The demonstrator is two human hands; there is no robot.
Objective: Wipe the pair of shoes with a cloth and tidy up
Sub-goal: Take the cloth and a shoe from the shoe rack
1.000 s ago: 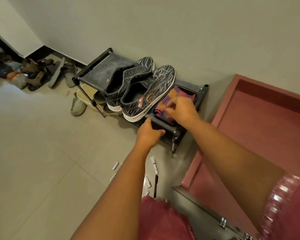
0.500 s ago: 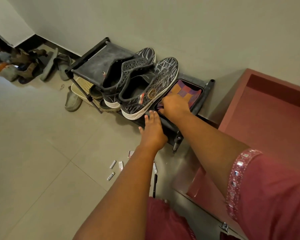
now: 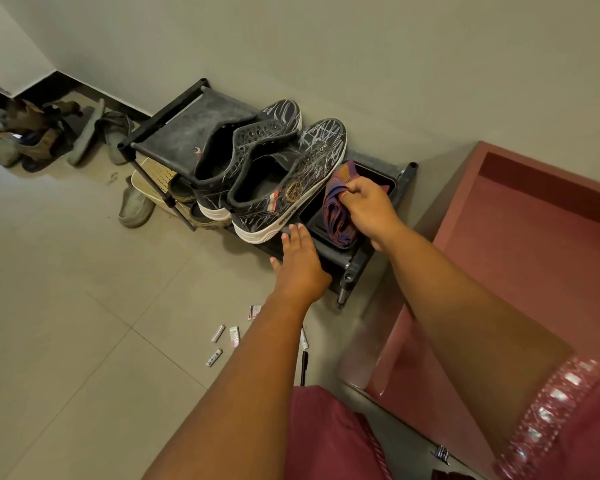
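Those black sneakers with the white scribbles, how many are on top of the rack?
2. One sneaker stands beside the black tray, near the left hand. The other sneaker stands on its far side, toward the rack's bare end. Other footwear sits on lower shelves, partly hidden.

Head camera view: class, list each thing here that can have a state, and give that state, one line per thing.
Cloth: bunched, held over the tray.
Tray: on the rack, cloth partly in it.
Right hand: fingers curled round the cloth.
Left hand: fingers straight, at the rack's front edge.
Shoes: side by side on the rack, upright.
Rack: standing against the wall.
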